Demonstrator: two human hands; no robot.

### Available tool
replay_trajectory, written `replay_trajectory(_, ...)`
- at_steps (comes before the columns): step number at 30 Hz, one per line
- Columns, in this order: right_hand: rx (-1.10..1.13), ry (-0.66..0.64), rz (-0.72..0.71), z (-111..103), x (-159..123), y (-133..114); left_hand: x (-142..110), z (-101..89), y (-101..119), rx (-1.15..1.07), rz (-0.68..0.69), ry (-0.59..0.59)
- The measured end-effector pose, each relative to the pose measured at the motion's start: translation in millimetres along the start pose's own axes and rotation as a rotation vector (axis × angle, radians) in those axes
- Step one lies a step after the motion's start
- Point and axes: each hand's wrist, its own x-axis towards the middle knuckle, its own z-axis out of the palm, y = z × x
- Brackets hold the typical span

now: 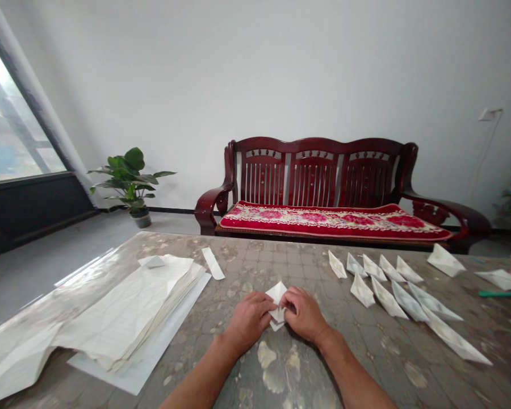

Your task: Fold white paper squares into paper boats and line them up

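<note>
Between my hands, a small folded white paper [277, 292] rests on the patterned tabletop, one corner pointing away from me and layered folds at its near end. My left hand [250, 316] presses its left side, fingertips close together on the paper. My right hand [303, 312] pinches the right side with thumb and curled fingers. Part of the paper is hidden under the fingers. To the right lie several folded paper boats [385, 297] in two rough rows, with another boat [446, 261] farther back.
A stack of white paper sheets [132, 307] covers the table's left part, with a paper strip [213, 263] beside it. A green pen-like stick [499, 294] lies at the far right by a paper boat [501, 279]. Beyond the table stand a wooden bench [315, 176] and a potted plant [132, 179].
</note>
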Motion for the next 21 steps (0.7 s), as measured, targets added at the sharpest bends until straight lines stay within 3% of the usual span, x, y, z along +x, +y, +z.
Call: replay_trajectory(21, 0.108, 0.092, -0.028, -0.5, -2.7, -2.6, -2.3, -3.2, 3.9, 0.064, 0.011, -0.042)
